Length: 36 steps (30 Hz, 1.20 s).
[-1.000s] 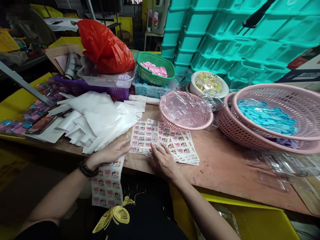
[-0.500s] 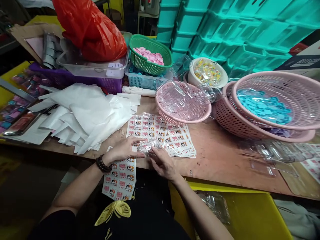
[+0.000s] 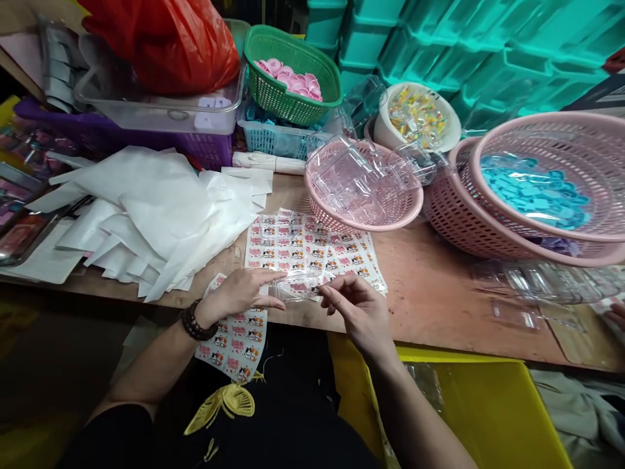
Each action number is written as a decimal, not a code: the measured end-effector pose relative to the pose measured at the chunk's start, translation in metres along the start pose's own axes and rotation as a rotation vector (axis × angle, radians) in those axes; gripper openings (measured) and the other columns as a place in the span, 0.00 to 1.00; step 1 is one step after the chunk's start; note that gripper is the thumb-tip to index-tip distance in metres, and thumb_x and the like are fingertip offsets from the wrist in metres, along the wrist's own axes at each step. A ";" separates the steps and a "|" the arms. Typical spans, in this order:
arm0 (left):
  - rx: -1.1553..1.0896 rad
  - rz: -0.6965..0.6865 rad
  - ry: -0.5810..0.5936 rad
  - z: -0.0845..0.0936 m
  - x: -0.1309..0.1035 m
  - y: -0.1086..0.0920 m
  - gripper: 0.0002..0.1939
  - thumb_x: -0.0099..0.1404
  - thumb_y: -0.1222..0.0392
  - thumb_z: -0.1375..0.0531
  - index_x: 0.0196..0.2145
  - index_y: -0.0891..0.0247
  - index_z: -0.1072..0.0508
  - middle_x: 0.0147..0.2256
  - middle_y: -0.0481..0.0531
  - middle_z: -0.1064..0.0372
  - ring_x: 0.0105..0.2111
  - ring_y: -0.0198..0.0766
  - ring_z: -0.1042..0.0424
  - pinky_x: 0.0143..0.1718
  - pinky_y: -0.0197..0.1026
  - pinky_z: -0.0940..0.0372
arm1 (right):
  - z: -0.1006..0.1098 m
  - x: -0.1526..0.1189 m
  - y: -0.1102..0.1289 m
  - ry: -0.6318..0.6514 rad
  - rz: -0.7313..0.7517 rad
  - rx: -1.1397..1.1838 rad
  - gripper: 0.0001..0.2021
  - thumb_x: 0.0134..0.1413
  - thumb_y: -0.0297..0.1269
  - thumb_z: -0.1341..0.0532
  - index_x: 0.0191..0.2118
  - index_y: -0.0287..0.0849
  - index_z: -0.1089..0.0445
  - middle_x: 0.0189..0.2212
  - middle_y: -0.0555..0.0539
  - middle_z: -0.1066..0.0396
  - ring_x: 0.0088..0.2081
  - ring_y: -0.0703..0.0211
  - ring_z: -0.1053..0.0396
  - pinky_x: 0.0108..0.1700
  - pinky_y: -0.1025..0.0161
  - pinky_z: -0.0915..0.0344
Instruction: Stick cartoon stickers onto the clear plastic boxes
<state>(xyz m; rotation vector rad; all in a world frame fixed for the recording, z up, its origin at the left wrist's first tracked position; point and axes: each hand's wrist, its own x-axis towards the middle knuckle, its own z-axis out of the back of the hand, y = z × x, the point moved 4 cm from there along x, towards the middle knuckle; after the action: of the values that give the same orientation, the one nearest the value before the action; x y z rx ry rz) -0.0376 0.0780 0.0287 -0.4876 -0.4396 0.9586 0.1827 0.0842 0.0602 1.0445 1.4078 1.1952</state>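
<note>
A small clear plastic box (image 3: 295,287) lies between my hands near the table's front edge. My left hand (image 3: 244,291) is at its left end, with thumb and index finger apart around that end. At the box's right end, the thumb and index finger of my right hand (image 3: 354,304) are pinched together; a small dark-and-light piece shows at the tips, too small to name. Behind the box are sticker sheets (image 3: 268,243) with cat pictures. Another sticker sheet (image 3: 247,337) hangs over the table edge below my left wrist.
White backing paper (image 3: 161,208) is heaped at the left. A pink basket (image 3: 336,221) of clear boxes stands behind the sheets, with larger pink baskets (image 3: 469,221) at the right. Another person's hand (image 3: 616,316) shows at the right edge.
My right hand has moved right, off the top of the box to its right end, and its fingers have pinched together. The view has shifted, and another person's hand has appeared.
</note>
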 end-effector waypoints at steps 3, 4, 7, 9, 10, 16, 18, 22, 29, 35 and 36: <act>0.043 -0.051 -0.041 -0.003 -0.003 -0.002 0.34 0.61 0.37 0.37 0.56 0.64 0.26 0.50 0.59 0.21 0.47 0.48 0.20 0.45 0.45 0.24 | -0.007 0.007 -0.011 0.063 -0.242 0.039 0.22 0.37 0.51 0.23 0.26 0.41 0.30 0.17 0.53 0.32 0.17 0.67 0.38 0.18 0.68 0.44; 0.056 -0.057 -0.050 -0.004 -0.004 -0.003 0.34 0.61 0.37 0.37 0.56 0.64 0.27 0.50 0.59 0.21 0.47 0.48 0.20 0.44 0.45 0.24 | -0.008 0.008 -0.013 0.059 -0.280 0.039 0.23 0.34 0.52 0.22 0.25 0.41 0.30 0.15 0.54 0.33 0.16 0.68 0.40 0.17 0.69 0.47; 0.085 -0.062 -0.070 -0.005 -0.006 -0.004 0.34 0.62 0.37 0.38 0.56 0.64 0.27 0.51 0.59 0.22 0.48 0.47 0.20 0.45 0.44 0.24 | -0.009 0.009 -0.014 0.026 -0.310 0.041 0.24 0.29 0.51 0.21 0.24 0.41 0.31 0.14 0.56 0.36 0.15 0.70 0.43 0.16 0.70 0.53; 0.099 -0.067 -0.083 -0.005 -0.006 -0.004 0.34 0.62 0.36 0.38 0.56 0.64 0.27 0.51 0.59 0.22 0.49 0.47 0.20 0.45 0.44 0.24 | -0.009 0.008 -0.014 0.009 -0.319 0.046 0.24 0.27 0.50 0.20 0.23 0.41 0.31 0.14 0.56 0.36 0.15 0.71 0.45 0.16 0.70 0.56; 0.104 -0.072 -0.093 -0.005 -0.006 -0.003 0.34 0.61 0.36 0.38 0.56 0.64 0.27 0.51 0.60 0.22 0.49 0.47 0.20 0.45 0.44 0.24 | -0.008 0.008 -0.015 0.002 -0.326 0.049 0.24 0.27 0.50 0.20 0.23 0.41 0.31 0.15 0.56 0.36 0.15 0.72 0.46 0.15 0.70 0.57; 0.106 -0.088 -0.112 -0.007 -0.008 -0.002 0.34 0.61 0.37 0.38 0.56 0.63 0.27 0.51 0.59 0.22 0.50 0.47 0.21 0.49 0.44 0.25 | -0.006 0.008 -0.019 -0.025 -0.349 0.065 0.26 0.26 0.53 0.21 0.24 0.40 0.31 0.16 0.55 0.35 0.16 0.74 0.49 0.16 0.70 0.59; 0.102 -0.079 -0.100 -0.007 -0.008 -0.002 0.34 0.61 0.37 0.37 0.57 0.62 0.27 0.52 0.58 0.22 0.50 0.47 0.21 0.49 0.44 0.25 | -0.006 0.008 -0.018 -0.023 -0.340 0.062 0.26 0.25 0.52 0.20 0.24 0.40 0.31 0.16 0.55 0.34 0.16 0.74 0.50 0.17 0.70 0.60; 0.084 -0.060 -0.076 -0.008 -0.009 -0.002 0.35 0.61 0.37 0.38 0.58 0.63 0.28 0.52 0.59 0.23 0.50 0.48 0.21 0.50 0.45 0.25 | -0.007 0.009 -0.017 -0.009 -0.328 0.062 0.25 0.26 0.50 0.20 0.24 0.40 0.31 0.16 0.56 0.35 0.16 0.74 0.51 0.16 0.69 0.61; 0.097 -0.071 -0.117 -0.009 -0.009 -0.005 0.36 0.61 0.35 0.40 0.57 0.66 0.27 0.51 0.62 0.22 0.49 0.50 0.21 0.46 0.47 0.24 | -0.006 0.009 -0.019 -0.019 -0.248 0.044 0.25 0.26 0.52 0.21 0.23 0.41 0.30 0.19 0.53 0.31 0.20 0.69 0.40 0.21 0.69 0.43; 0.108 -0.077 -0.129 -0.007 -0.009 -0.008 0.36 0.63 0.34 0.43 0.56 0.66 0.28 0.50 0.62 0.22 0.50 0.49 0.21 0.45 0.46 0.24 | -0.005 0.008 -0.021 -0.051 -0.236 0.007 0.24 0.25 0.51 0.20 0.25 0.41 0.28 0.23 0.51 0.27 0.25 0.64 0.31 0.29 0.66 0.33; 0.110 -0.071 -0.128 -0.008 -0.009 -0.008 0.36 0.63 0.34 0.42 0.56 0.66 0.28 0.50 0.61 0.22 0.50 0.49 0.21 0.45 0.45 0.24 | -0.004 0.007 -0.021 -0.053 -0.234 0.001 0.25 0.25 0.51 0.20 0.25 0.41 0.28 0.23 0.51 0.27 0.25 0.64 0.31 0.29 0.66 0.34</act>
<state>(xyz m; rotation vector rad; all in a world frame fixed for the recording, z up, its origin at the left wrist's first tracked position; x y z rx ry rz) -0.0330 0.0648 0.0255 -0.3103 -0.5131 0.9426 0.1768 0.0876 0.0383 0.8786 1.4456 0.9896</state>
